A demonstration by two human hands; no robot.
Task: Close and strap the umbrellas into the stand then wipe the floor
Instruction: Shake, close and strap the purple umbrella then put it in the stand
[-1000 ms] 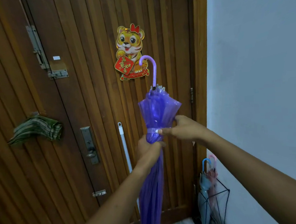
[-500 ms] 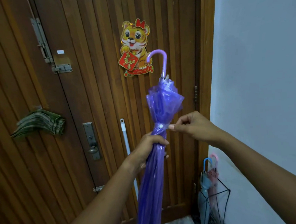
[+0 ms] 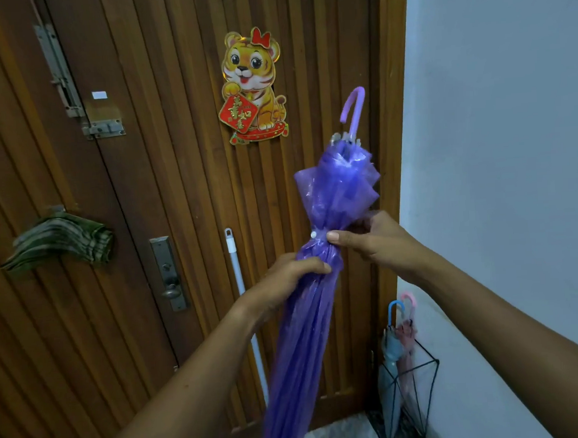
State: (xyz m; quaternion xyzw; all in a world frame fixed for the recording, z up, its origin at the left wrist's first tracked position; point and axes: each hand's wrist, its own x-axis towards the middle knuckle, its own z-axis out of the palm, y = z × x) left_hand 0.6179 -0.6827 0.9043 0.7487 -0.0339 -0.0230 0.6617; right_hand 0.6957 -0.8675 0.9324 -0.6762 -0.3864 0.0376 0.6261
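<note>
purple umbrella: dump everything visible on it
The purple umbrella has a translucent purple plastic canopy, folded and bunched, cinched by a strap with a white snap that looks fastened. Its lilac hooked handle points up, leaning right; the lower end runs out of frame. The left hand grips the canopy just below the strap; the right hand pinches it at the strap. It is held in front of the wooden door.

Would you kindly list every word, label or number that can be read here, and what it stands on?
On the red sign held by the tiger decoration on the door: gold Chinese characters, too blurred to quote.
On the white sticker on the door: nothing legible.
On the purple umbrella: no print seen.
Nothing else bears text.
</note>
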